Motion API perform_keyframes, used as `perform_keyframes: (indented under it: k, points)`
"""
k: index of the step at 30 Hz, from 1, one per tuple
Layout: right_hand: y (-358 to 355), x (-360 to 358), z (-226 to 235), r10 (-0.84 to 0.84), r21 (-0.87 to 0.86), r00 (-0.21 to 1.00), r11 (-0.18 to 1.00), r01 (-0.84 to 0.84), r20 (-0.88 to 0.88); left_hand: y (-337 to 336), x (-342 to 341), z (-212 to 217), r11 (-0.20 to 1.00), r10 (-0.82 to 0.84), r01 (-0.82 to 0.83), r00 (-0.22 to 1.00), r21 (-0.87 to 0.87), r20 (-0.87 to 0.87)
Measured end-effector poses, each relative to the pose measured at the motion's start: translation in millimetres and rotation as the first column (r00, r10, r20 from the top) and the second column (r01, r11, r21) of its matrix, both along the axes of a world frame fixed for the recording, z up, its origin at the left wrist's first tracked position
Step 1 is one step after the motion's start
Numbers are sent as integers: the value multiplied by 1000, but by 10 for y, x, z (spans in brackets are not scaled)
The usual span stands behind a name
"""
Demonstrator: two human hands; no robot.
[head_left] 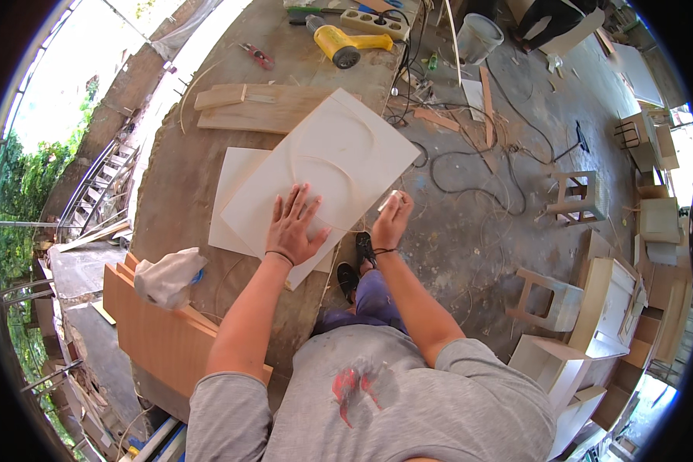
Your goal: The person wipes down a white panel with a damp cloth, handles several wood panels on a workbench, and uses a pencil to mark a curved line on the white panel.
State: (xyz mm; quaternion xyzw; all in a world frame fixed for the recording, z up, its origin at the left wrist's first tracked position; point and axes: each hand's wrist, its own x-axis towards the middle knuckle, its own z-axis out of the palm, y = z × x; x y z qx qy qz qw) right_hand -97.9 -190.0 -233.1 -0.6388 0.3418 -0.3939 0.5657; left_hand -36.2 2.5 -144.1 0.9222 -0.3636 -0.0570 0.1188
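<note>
A white rectangular panel (340, 146) lies slantwise on the worktable, its right corner reaching past the table edge. My left hand (291, 223) rests flat on its lower part, fingers spread. Just off the panel's lower right edge, my right hand (393, 218) is closed around a small, pale, shiny object too small to name. A thin pale strip (337, 163) curls across the panel and runs down toward the right hand. Under this panel sits another white panel (231, 175), partly hidden.
A yellow heat gun (343, 45), a power strip (373, 23) and red-handled pliers (256, 55) lie on the far table. Wooden boards (273, 106) lie behind the panels. Brown panels (158, 327) stand at left under a cloth (169, 277). Cables (470, 154) and stools (581, 196) occupy the floor.
</note>
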Motion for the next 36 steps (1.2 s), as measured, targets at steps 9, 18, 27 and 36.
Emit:
perform_keyframes:
  k: [9, 18, 27, 36]
  points:
    - [-741, -375, 473, 118, 400, 993, 911, -98, -24, 45, -30, -93, 974, 184, -179, 982, -136, 28]
    - [-1007, -168, 922, 276, 474, 946, 864, -168, -167, -3, 138, -332, 809, 543, -517, 839, -280, 20]
    - [-1311, 1024, 985, 517, 375, 837, 823, -427, -179, 37, 118, -417, 553, 731, -546, 680, -629, 54]
    - [-1593, 2187, 905, 852, 566, 513, 473, -675, -100, 86, 623, 283, -522, 456, -538, 480, -662, -749]
